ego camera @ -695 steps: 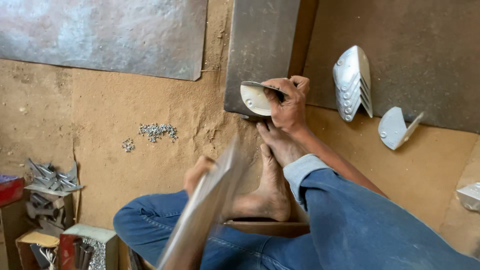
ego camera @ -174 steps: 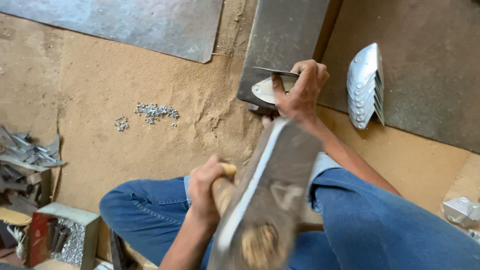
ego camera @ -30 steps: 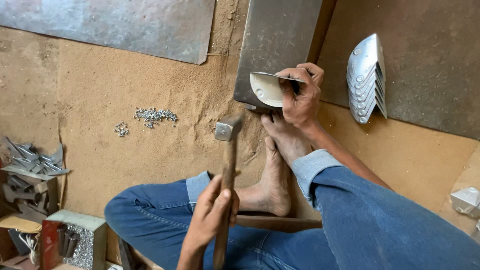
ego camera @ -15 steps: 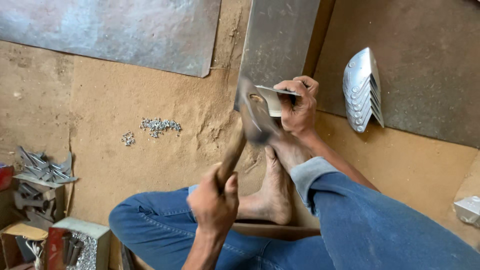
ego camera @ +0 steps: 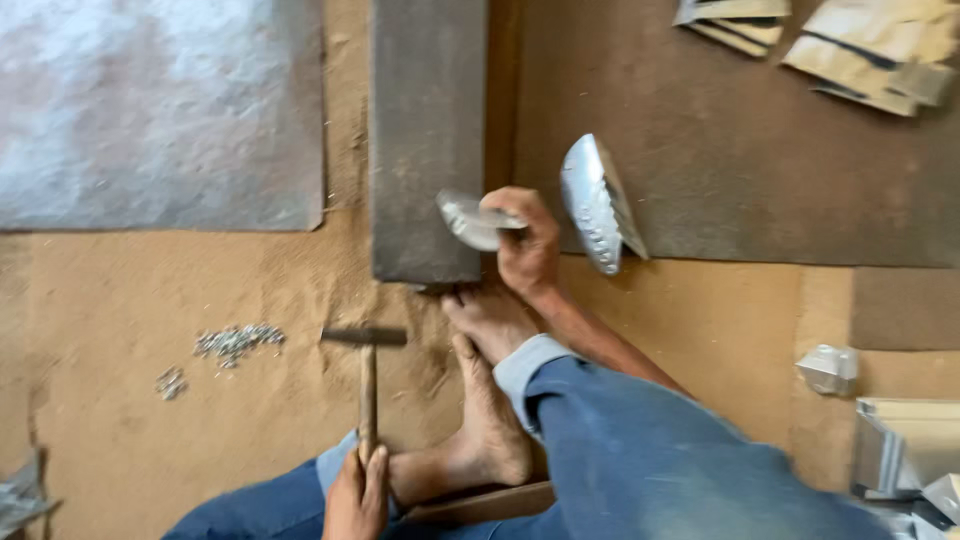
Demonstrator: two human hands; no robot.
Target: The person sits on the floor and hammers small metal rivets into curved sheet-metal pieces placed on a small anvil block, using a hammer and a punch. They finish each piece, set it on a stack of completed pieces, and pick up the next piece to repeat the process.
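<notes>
far left, a dull grey metal sheet (ego camera: 160, 110) lies flat on the sandy brown floor (ego camera: 120, 400), its surface mottled. below it, two small heaps of tiny silvery rivets (ego camera: 238, 341) sit loose on the floor – in no container. the left hand (ego camera: 355, 497) is wrapped around the wooden handle of a hammer (ego camera: 366, 370), whose dark head points up, clear of the floor. a thick dark steel block (ego camera: 427, 140) stands just beyond two bare feet (ego camera: 487, 390). the right hand (ego camera: 528, 245) pinches a curved, shiny metal piece (ego camera: 470, 220) at the block's lower right edge. beside it – a nested stack of similar curved pieces (ego camera: 595, 205). far right, an open metal box (ego camera: 905, 450), contents unclear.
</notes>
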